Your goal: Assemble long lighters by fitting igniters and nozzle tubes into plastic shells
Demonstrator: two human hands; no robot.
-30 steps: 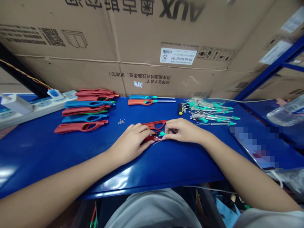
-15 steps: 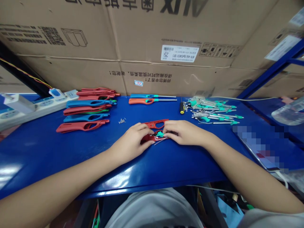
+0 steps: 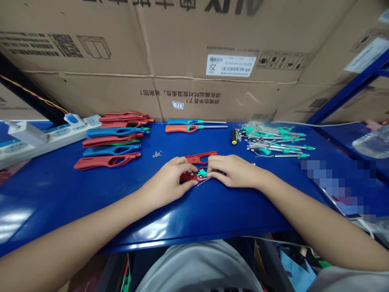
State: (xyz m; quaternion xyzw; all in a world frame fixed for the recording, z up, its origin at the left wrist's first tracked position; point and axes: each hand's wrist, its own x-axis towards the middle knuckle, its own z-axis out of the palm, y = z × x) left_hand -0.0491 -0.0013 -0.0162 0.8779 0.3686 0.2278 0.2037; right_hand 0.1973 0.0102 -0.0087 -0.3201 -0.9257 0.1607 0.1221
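My left hand (image 3: pixel 176 177) grips the near red lighter shell half (image 3: pixel 186 177) at its left end, thumb in front and fingers behind. In that shell lies a green trigger piece (image 3: pixel 202 173) with thin white wires. My right hand (image 3: pixel 226 170) pinches at the shell's right end beside the green piece; what its fingertips hold is too small to make out. Just behind, a second red shell half (image 3: pixel 200 157) lies on the blue table, partly covered by my fingers. A thin clear tube shows under the near shell.
Red and blue shells (image 3: pixel 106 161) are stacked left, beside small screws (image 3: pixel 157 154) and a power strip (image 3: pixel 60 133). Two finished lighters (image 3: pixel 182 128) lie at the back. A screwdriver (image 3: pixel 234 137), metal-tube assemblies (image 3: pixel 282 148) and a phone (image 3: pixel 337 194) are on the right.
My right hand has shifted slightly left over the shell's right end. The left hand keeps its grip, and the view has moved a little.
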